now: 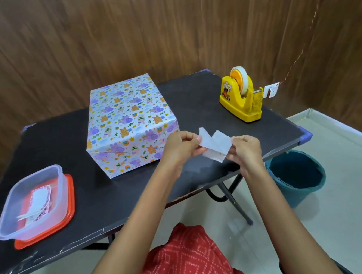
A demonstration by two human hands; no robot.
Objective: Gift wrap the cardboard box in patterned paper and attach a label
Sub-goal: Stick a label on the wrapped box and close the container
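Head view: on the worktop [64, 138] the wrapped box [129, 124] sits mid-far. Left grip [180, 147] and right grip [245, 149] each pinch the label [215, 146], held left-to-right between them. The box lies just far-left, closest to the left grip.

Both arms are stretched out in front, bare to past the elbow. The left forearm [138, 208] comes in from around 7 o'clock and angles up toward 1 o'clock. The right forearm [270, 205] comes in from about 5 o'clock and leans toward 11, so the wrists close in on each other. The left hand [180, 148] sits at roughly 9 o'clock of the right hand [246, 150], a touch higher, near it but not touching. Both hands are backs-up with fingers curled, each pinching one end of the same white paper slip [215, 146]. The left thumb [196, 140] lies on top, nail showing.
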